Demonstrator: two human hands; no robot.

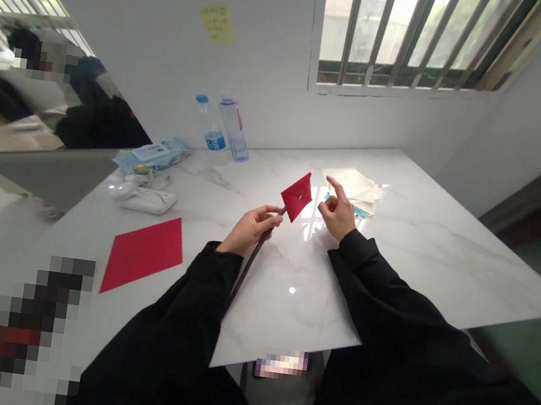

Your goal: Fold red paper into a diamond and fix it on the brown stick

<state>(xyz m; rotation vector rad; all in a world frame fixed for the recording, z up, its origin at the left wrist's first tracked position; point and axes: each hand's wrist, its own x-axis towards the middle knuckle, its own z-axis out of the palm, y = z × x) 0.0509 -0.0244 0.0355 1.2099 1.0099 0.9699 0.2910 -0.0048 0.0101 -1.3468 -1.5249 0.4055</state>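
Note:
My left hand (252, 227) is closed around a thin brown stick (254, 253), just below its top end. At that end sits a red paper pinwheel (297, 197), a small folded piece with a shiny pin head at its centre. The stick slants down toward me, and its lower part passes beside my left sleeve. To the right of the pinwheel, my right hand (339, 211) is raised and apart from it. Its index finger points out while the other fingers curl loosely, with nothing visible in them. Behind that hand lies a stack of cream paper (352, 185).
A flat red paper sheet (146, 256) lies left on the marbled white table (424, 249). Beyond it are a white device (146, 199), a wipes pack (157, 153) and two bottles (234, 128). A blurred phone (281, 365) is below the table's front edge. Another person (91, 86) sits far left.

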